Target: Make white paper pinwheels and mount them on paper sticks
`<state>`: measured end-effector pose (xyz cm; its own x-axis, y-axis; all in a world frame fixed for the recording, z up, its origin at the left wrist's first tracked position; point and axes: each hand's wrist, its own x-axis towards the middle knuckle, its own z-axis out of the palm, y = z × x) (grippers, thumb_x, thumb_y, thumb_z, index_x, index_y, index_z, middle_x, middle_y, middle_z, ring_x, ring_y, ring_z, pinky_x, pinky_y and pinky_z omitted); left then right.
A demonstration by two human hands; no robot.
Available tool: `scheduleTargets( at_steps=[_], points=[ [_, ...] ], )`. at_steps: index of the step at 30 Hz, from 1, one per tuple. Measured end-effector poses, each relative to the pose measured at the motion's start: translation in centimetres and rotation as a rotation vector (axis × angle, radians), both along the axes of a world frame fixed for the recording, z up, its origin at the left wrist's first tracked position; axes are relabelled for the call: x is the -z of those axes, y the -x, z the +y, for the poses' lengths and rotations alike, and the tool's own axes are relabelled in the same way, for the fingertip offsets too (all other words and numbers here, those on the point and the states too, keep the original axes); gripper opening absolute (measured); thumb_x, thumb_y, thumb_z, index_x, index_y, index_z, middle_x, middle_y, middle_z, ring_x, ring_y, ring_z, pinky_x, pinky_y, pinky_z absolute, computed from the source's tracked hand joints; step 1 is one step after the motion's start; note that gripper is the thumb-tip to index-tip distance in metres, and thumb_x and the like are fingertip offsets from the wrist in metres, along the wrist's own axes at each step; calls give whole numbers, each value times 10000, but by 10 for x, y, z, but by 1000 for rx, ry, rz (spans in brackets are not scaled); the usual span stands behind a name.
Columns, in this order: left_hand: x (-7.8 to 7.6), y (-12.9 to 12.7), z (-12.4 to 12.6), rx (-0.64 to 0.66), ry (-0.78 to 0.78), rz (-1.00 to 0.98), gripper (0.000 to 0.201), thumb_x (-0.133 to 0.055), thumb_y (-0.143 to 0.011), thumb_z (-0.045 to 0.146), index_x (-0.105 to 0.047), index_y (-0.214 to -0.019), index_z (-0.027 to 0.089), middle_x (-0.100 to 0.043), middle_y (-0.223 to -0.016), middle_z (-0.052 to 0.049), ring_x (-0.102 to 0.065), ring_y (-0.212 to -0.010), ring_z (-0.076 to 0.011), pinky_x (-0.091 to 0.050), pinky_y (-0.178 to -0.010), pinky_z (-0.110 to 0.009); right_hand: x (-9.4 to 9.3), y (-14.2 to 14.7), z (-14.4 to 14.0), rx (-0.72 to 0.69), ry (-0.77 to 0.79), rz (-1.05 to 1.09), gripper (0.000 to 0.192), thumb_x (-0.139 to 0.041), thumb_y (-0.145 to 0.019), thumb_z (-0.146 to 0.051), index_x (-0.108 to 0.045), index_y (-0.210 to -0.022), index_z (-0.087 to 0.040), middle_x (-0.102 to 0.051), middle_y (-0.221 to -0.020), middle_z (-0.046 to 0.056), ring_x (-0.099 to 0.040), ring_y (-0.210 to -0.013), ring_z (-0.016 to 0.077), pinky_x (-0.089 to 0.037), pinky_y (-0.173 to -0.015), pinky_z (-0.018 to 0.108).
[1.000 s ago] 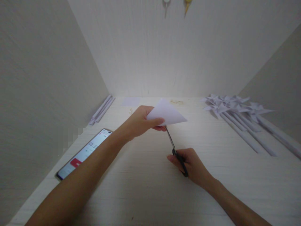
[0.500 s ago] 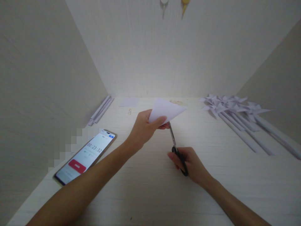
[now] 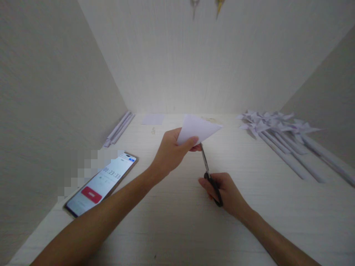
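A white sheet of paper, which looks folded to a triangle, is pinched between the thumb and fingers of my left hand above the table. My right hand is closed around the black handles of a pair of scissors. The blades point up and away from me, and their tips meet the paper's lower edge close to my left fingertips. How far the blades reach into the paper is hidden behind the sheet and the fingers.
At the left lies a phone with a running timer, partly under my left forearm. Behind it are rolled paper sticks and a flat paper piece. Several paper pinwheels on sticks are heaped at the right. Walls enclose the table.
Both hands, the paper and the scissors appear almost unmoved, with only a slight shift to the right in the picture. The phone's timer has advanced by one second.
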<state>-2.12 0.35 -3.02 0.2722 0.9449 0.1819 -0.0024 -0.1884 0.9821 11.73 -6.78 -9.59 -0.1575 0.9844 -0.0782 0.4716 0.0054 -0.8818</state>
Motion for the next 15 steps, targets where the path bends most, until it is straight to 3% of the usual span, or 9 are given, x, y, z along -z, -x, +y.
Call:
scheduleTargets(
  at_steps=[15],
  points=[
    [0, 1, 0, 20, 4, -2, 207, -581, -670, 279, -592, -723, 79, -641, -664, -45, -599, -587, -124, -517, -609, -268, 1, 0, 0, -9, -7, 8, 444, -423, -751, -459, -328, -421, -179, -321, -379, -44, -291, -363, 57, -210, -358, 202]
  ],
)
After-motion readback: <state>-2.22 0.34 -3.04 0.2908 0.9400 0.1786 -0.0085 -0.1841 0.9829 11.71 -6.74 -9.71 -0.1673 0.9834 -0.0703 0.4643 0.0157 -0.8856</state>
